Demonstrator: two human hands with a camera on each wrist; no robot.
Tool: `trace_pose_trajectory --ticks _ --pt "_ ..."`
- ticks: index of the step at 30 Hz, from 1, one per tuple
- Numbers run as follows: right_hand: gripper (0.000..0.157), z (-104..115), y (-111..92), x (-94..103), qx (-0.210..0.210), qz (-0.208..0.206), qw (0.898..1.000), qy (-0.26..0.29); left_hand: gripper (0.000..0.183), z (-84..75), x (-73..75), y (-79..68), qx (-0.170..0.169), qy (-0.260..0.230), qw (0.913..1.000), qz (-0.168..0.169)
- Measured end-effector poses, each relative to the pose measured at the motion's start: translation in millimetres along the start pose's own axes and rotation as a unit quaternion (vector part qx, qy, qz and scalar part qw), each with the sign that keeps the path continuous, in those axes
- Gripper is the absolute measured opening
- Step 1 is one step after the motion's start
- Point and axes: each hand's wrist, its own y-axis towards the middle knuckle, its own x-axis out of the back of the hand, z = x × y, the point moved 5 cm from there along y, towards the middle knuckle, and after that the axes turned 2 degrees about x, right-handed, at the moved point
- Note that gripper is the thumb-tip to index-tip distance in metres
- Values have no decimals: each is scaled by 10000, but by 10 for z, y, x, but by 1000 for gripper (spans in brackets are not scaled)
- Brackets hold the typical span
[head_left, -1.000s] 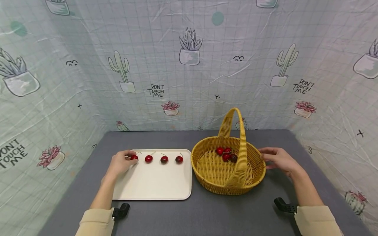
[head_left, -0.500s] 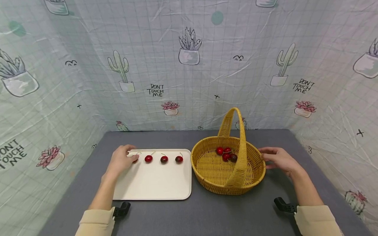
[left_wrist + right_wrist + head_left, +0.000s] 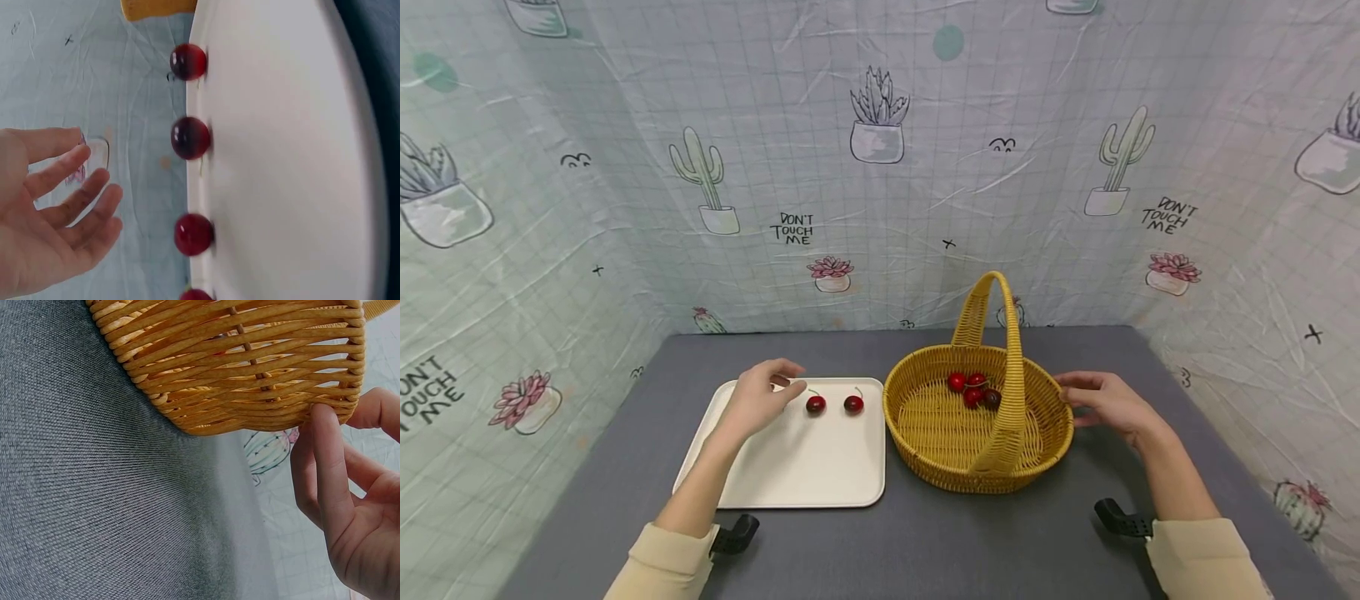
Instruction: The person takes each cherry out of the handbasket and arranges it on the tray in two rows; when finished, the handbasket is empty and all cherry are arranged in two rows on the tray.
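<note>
Head view takes in a pale hanging sheet [image 3: 925,258] printed with a thin grid, potted cacti and succulents, and hand-drawn black lettering [image 3: 793,228] that reads "DON'T TOUCH ME". The same words can be read again towards the right; at the left edge they are partly cut off.

The person's left hand [image 3: 754,402] is over a white rectangular tray [image 3: 820,471] with rounded corners. Its thumb and fingers are apart and gently bent, with nothing between them; the left wrist view also shows the fingers spaced out and away from the fruit. Four round dark-red cherries [image 3: 191,138] form a row along the tray's far side, the last one cut by that picture's edge. From the head, two of them show just beside the fingertips, each with a thin stem.

The right hand [image 3: 1108,406] is at the right side of a golden-yellow oval woven basket [image 3: 977,482] with a tall arched handle. In the right wrist view one finger bends at the rim and another touches the outer wall, pinching the edge between them. Four more cherries lie clustered inside, near the far wall. Basket and tray sit side by side on a dark-grey fabric-textured table [image 3: 970,546].
</note>
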Motion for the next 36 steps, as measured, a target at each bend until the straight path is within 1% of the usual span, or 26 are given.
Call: trace_pose_trajectory --ticks 4,8,10,14,20,25,32,36 --pt "58 -13 3 6 -39 -41 10000 37 20 -185 -105 52 -146 -387 9985 354" --pt "58 -22 -3 6 -60 -52 9999 83 20 -368 -201 101 -280 -762 9938 765" --pt "58 -17 -4 1 -48 -54 9999 82 20 -441 -248 128 -366 -850 9914 922" --pt "59 -8 4 -15 -42 -38 10000 40 22 -532 -339 169 -528 -963 9869 1181" --pt "58 -29 -6 -6 -149 -86 9998 -43 22 -644 -469 198 -844 -1053 9820 1325" --pt "58 -38 -33 15 -79 -72 9999 -74 21 -750 -605 230 -1047 -1036 9791 1404" --pt "58 -37 -34 21 -88 -118 9999 -62 25 -931 -799 245 -1366 -1265 9657 1811" --pt "60 -9 -20 7 -93 -99 9999 -64 21 -1020 -903 264 -1666 -1195 9589 1960"
